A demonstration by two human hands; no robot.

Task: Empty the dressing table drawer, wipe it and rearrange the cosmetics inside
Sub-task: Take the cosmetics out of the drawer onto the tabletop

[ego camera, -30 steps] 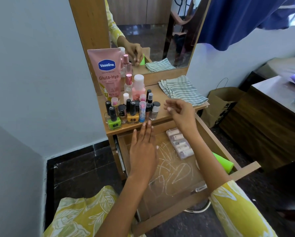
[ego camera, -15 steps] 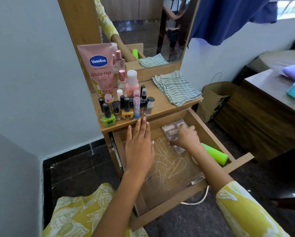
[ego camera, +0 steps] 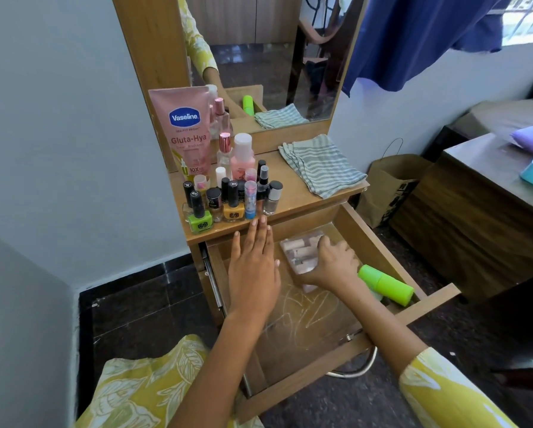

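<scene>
The wooden dressing bench (ego camera: 302,193) stands against a pale wall with its mirror (ego camera: 268,57) above, and its drawer (ego camera: 364,242) is pulled well out toward the person. On the benchtop a folded striped cloth (ego camera: 320,165) lies to the right, and a tall pink Vaseline tube (ego camera: 186,131) leans at the back left behind a tight cluster of nail polish bottles (ego camera: 228,199) and small bottles. In the drawer, a green bottle (ego camera: 385,284) lies on its side against the right wall, and a clear case of small tubes (ego camera: 300,253) sits near the back — just beside the bottle's cap end. The left hand (ego camera: 254,267) lies flat over the drawer's left part, fingers straight and together, holding nothing, fingertips at the benchtop's front edge. The right hand (ego camera: 334,264) reaches into the drawer with its grip curled round the clear case — fingers over the far side, thumb at the near edge.
</scene>
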